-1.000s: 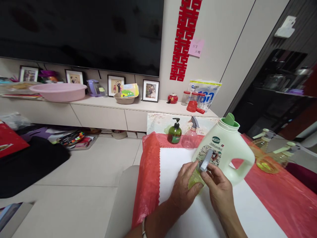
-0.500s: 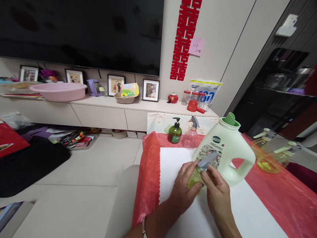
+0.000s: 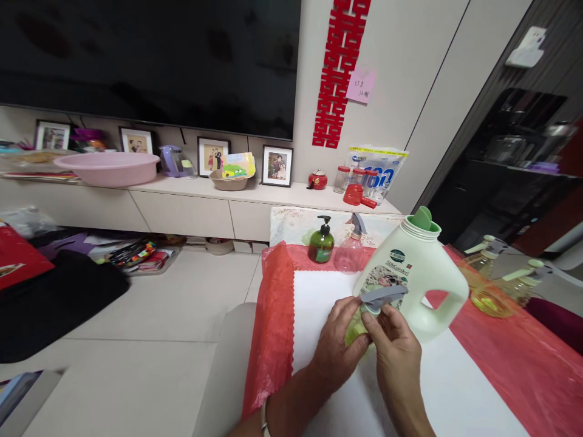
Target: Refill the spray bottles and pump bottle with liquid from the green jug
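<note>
A small spray bottle (image 3: 356, 328) with yellowish-green liquid stands between my hands over the white sheet (image 3: 314, 303). My left hand (image 3: 334, 346) is wrapped round its body. The fingers of my right hand (image 3: 395, 346) pinch the collar of its grey spray head (image 3: 383, 295), whose nozzle lies crosswise. Just behind is a large pale green jug (image 3: 412, 267) with a green spout in its open mouth. Farther back are a green pump bottle (image 3: 322, 243) and a clear pink spray bottle (image 3: 350, 250). The lower part of the held bottle is hidden by my fingers.
Two spray bottles with yellow liquid (image 3: 496, 297) stand on the red table cover (image 3: 523, 346) at the right. Beyond the table, a low cabinet (image 3: 255, 195) carries a pink basin (image 3: 109, 167), picture frames, a red teapot (image 3: 317, 179) and jars with red lids.
The grey spray head has turned on the bottle, its nozzle swinging from pointing away to the right to lying more crosswise. My right fingers have shifted slightly left; my left hand stays put.
</note>
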Available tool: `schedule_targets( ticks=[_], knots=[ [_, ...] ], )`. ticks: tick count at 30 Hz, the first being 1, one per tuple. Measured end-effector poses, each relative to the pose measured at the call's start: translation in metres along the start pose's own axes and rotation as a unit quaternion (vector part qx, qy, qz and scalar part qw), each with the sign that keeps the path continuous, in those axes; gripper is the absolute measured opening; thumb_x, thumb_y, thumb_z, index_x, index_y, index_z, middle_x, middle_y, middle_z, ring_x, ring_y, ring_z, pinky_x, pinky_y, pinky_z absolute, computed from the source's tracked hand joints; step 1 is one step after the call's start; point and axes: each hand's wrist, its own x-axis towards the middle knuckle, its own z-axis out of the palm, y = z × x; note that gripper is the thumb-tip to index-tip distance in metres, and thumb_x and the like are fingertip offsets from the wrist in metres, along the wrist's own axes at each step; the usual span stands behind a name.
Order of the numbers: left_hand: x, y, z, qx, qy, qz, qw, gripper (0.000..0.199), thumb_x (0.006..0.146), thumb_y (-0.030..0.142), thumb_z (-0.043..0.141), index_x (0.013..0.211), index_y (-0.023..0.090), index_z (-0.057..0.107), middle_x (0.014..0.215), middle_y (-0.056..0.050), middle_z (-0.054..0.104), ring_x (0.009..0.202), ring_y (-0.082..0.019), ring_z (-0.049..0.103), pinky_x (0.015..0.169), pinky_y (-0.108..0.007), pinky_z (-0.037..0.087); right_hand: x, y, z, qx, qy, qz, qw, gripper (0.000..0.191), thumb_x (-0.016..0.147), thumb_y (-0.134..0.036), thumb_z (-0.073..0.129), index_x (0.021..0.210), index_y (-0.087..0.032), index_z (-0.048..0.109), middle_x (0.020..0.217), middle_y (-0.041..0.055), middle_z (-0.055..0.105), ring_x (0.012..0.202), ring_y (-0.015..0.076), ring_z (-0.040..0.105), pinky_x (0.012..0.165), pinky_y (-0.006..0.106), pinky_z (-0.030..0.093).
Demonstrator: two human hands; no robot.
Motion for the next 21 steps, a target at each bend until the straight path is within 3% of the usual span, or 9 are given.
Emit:
schedule_targets(
  ticks=[7,11,16,21],
  knots=[
    [-0.0009,-0.0028,0.0011,0.006,0.007,0.009,1.0,0.052,0.091,0.02,0.058,0.141,0.02,0.045,0.135,-0.015,0.055,0.127,-0.028,0.055,0.11,-0.051,0.046,-0.001,0.0033,0.0011,-0.016,-0.037,-0.028,0.999,0.072,0.066,-0.06,0.083,0.119,-0.017,0.062,0.119,0.0071,0.063,0.114,0.0257,0.057,0.101,0.035,0.045],
    [-0.0025,-0.0053,0.0014,0.008,0.006,0.022,1.0,0.052,0.092,0.023,0.058,0.142,0.02,0.044,0.135,-0.016,0.054,0.127,-0.029,0.054,0.109,-0.053,0.046,-0.0034,0.0001,-0.0021,-0.022,-0.057,-0.032,0.998,0.064,0.074,-0.064,0.076,0.117,-0.018,0.065,0.127,0.0057,0.06,0.125,0.026,0.051,0.103,0.031,0.044],
    [-0.0025,-0.0034,0.0014,0.004,0.008,0.011,1.0,0.053,0.092,0.024,0.057,0.143,0.02,0.042,0.136,-0.015,0.054,0.128,-0.029,0.053,0.11,-0.053,0.045,-0.0001,-0.0006,-0.0019,-0.023,-0.032,-0.02,0.999,0.068,0.064,-0.063,0.083,0.11,-0.015,0.065,0.118,0.0077,0.064,0.112,0.0264,0.058,0.092,0.032,0.049],
    [-0.0014,-0.0034,0.0017,0.008,0.007,0.014,1.0,0.053,0.092,0.021,0.057,0.143,0.021,0.043,0.135,-0.015,0.055,0.127,-0.029,0.054,0.11,-0.051,0.045,-0.0011,0.0025,0.0023,-0.015,0.005,-0.005,1.0,0.079,0.058,-0.063,0.086,0.115,-0.014,0.061,0.126,0.0105,0.06,0.12,0.0295,0.056,0.103,0.038,0.046]
  ],
)
